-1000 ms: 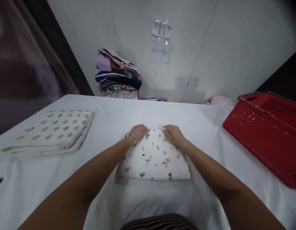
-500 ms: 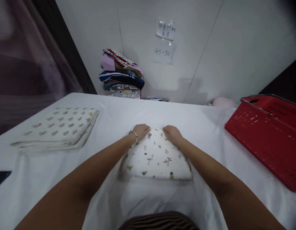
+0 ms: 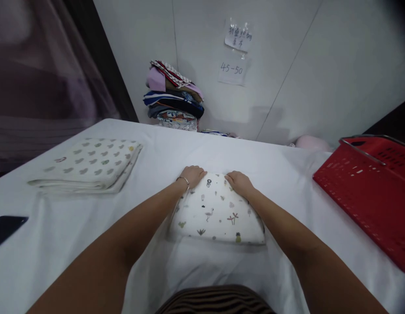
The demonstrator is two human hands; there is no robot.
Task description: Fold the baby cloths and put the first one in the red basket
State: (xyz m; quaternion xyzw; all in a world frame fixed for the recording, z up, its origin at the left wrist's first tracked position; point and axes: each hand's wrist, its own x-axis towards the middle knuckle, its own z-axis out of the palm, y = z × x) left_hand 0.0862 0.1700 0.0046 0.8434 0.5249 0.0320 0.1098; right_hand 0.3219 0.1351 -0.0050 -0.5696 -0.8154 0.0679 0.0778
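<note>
A small folded white cloth printed with flamingos and plants lies on the white-covered table right in front of me. My left hand rests on its far left corner, a thin bracelet at the wrist. At the far right corner sits my right hand. Both hands have their fingers curled over the far edge of the cloth, pressing or gripping it. My forearms run along the cloth's two sides.
A larger folded white cloth with grey prints lies at the left. A red plastic basket stands at the right edge. A stack of folded clothes sits against the back wall. A dark flat object lies at the near left.
The view has shifted slightly to the left. My hands stay on the far edge of the small cloth, which has not visibly moved on the table.
</note>
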